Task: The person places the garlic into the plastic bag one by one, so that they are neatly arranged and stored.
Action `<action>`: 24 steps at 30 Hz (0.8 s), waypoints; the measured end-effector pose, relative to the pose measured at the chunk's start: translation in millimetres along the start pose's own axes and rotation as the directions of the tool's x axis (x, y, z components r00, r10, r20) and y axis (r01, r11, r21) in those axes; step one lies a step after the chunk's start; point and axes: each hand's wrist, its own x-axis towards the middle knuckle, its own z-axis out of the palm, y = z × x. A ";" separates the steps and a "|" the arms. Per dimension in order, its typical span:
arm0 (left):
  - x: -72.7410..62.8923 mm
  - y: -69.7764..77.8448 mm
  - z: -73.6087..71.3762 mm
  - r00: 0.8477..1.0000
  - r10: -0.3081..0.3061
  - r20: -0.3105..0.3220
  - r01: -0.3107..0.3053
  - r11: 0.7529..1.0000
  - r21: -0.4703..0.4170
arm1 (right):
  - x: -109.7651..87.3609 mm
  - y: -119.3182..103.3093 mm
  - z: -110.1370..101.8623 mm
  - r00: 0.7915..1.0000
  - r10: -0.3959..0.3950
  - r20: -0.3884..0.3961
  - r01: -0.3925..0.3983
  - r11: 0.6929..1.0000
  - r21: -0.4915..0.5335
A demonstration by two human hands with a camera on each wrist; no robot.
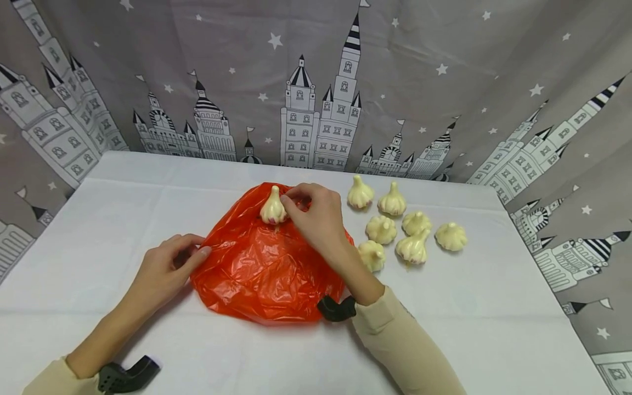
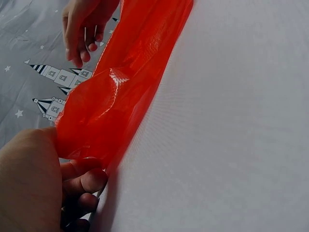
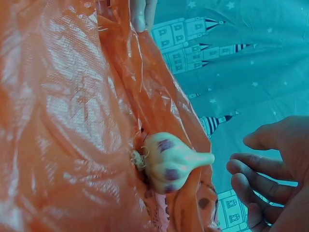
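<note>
A red plastic bag (image 1: 266, 269) lies spread on the white table. Its left edge is pinched between thumb and fingers of my left hand (image 1: 170, 269); the left wrist view shows that hand (image 2: 77, 186) below the raised red film. One garlic bulb (image 1: 274, 208) sits at the bag's far opening, stem up in the head view. My right hand (image 1: 318, 216) is just right of this bulb. In the right wrist view the fingers of the right hand (image 3: 270, 174) are loosely bent, with a gap between them and the stem of the garlic bulb (image 3: 169, 162).
Several more garlic bulbs (image 1: 392, 200) stand or lie on the table to the right of the bag. One bulb (image 1: 371, 255) is close by the right forearm. A grey curtain (image 1: 237, 71) printed with castles hangs behind the white table (image 1: 494, 307).
</note>
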 end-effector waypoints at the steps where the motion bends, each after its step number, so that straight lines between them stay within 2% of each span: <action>1: 0.1 0.2 -0.1 1.000 -0.002 0.001 0.002 1.000 0.002 | -0.7 1.6 -1.3 1.000 0.000 0.001 0.000 1.000 0.000; 11: 0.5 -0.5 0.8 1.000 -0.012 0.007 0.012 1.000 0.001 | -12.5 13.5 -28.5 1.000 -0.001 0.005 0.001 1.000 -0.025; 24: 0.5 -0.3 1.0 1.000 -0.011 0.011 0.011 1.000 0.005 | -29.3 37.7 -73.1 0.999 0.007 -0.049 -0.010 0.998 -0.067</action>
